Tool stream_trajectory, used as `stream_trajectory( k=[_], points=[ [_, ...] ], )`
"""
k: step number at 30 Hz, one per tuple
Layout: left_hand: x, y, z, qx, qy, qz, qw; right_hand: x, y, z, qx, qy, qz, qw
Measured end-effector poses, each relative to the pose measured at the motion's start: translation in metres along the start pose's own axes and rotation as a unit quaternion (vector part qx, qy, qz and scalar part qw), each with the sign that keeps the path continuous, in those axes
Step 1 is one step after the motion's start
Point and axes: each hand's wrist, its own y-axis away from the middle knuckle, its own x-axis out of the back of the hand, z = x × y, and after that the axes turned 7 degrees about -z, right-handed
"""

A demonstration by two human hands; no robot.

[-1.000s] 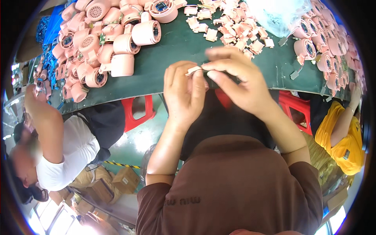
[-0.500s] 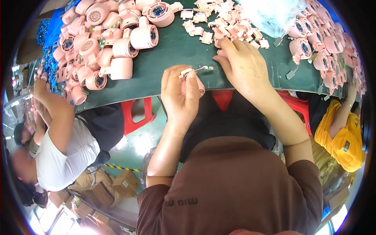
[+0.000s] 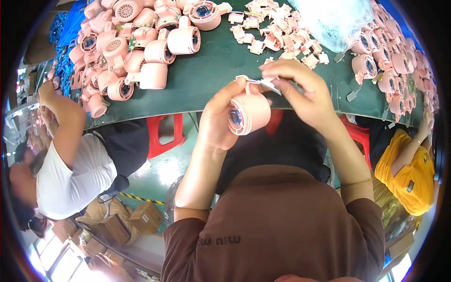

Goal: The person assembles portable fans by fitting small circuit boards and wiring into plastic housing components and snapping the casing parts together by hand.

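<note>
My left hand (image 3: 217, 123) grips a pink cylindrical housing (image 3: 254, 112) from its left side. The housing is tilted so that its open end, with a round blue circuit board (image 3: 235, 116) inside, points left and down. A narrow neck rises from its top, and thin wires run from there to the right. At the wires' end is a small flat silver-grey piece (image 3: 271, 86), pinched by the thumb and fingers of my right hand (image 3: 303, 89). My right fingers partly hide that piece.
Pink housings (image 3: 155, 75) are heaped at the table's left, beside blue items (image 3: 63, 70). Small pink clips (image 3: 277, 29) lie beyond my hands, next to a clear plastic bag (image 3: 329, 23). More housings (image 3: 364, 66) with dangling wires are at right. Co-workers sit on both sides.
My right hand has come back from the pink clips to the wires. My left hand has turned the housing, so its circuit-board end now shows at the left.
</note>
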Motion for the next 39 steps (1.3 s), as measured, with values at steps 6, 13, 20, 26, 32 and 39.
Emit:
stream_trajectory(
  k=[6,13,20,26,32,39],
  points=[
    [0.007,0.0,-0.005,-0.058,-0.042,-0.007,0.997,-0.012,0.006,-0.004,0.019,0.001,-0.005,1.0],
    [0.0,0.007,-0.01,-0.125,-0.169,0.013,0.978,-0.021,0.008,0.0,-0.035,-0.016,0.038,0.999],
    [0.015,0.001,-0.016,-0.294,-0.451,0.139,0.831,-0.011,0.003,-0.007,-0.099,-0.091,0.106,0.985],
    [0.02,-0.006,-0.022,-0.379,-0.661,0.157,0.628,-0.036,0.004,-0.019,-0.129,-0.149,0.014,0.98],
    [0.02,-0.007,-0.022,-0.387,-0.686,0.135,0.601,-0.052,0.001,-0.008,-0.112,-0.181,0.059,0.975],
    [0.022,-0.007,-0.026,-0.413,-0.694,0.137,0.574,-0.066,0.002,-0.007,-0.068,-0.149,0.093,0.982]
  ],
)
